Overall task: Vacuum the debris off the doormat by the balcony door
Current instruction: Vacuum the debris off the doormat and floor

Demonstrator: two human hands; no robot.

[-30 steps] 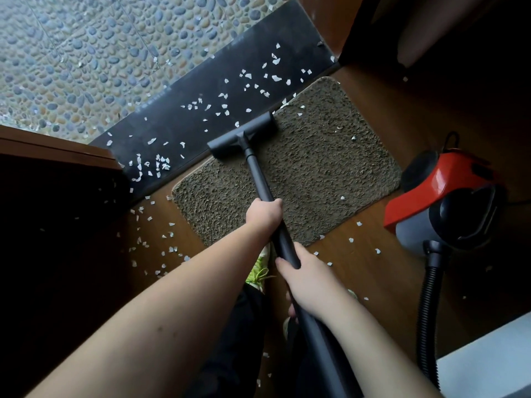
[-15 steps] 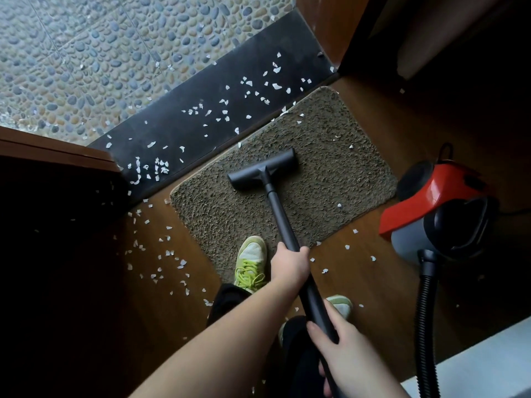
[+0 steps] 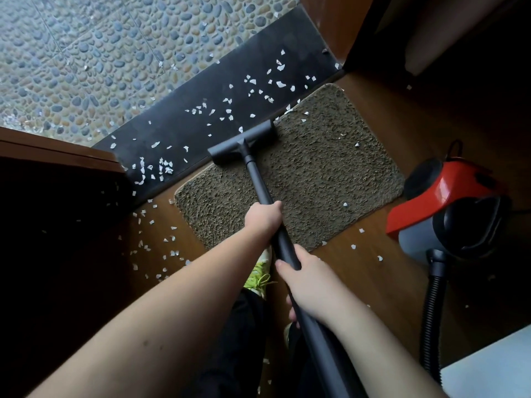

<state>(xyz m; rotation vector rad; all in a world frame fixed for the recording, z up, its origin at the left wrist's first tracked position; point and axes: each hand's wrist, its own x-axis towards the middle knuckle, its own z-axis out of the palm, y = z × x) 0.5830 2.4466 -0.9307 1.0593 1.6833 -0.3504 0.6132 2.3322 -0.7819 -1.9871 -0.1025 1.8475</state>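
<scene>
Wood floor (image 3: 382, 285) w/ brown doormat (image 3: 310, 179) lying against a black threshold (image 3: 184, 122); pebble-tile balcony floor (image 3: 100, 53) beyond. White debris bits (image 3: 253, 81) thick on threshold, more on wood left of mat, only a few on the mat itself. Red/grey vacuum canister (image 3: 448, 208) sits just right of mat, hose (image 3: 431, 311) running down. Nozzle head (image 3: 244, 145) at mat's far edge, by threshold. Left hand (image 3: 263, 218) grip clamped on wand (image 3: 263, 191); right hand (image 3: 307, 282) grip wrapped round it lower down.
</scene>
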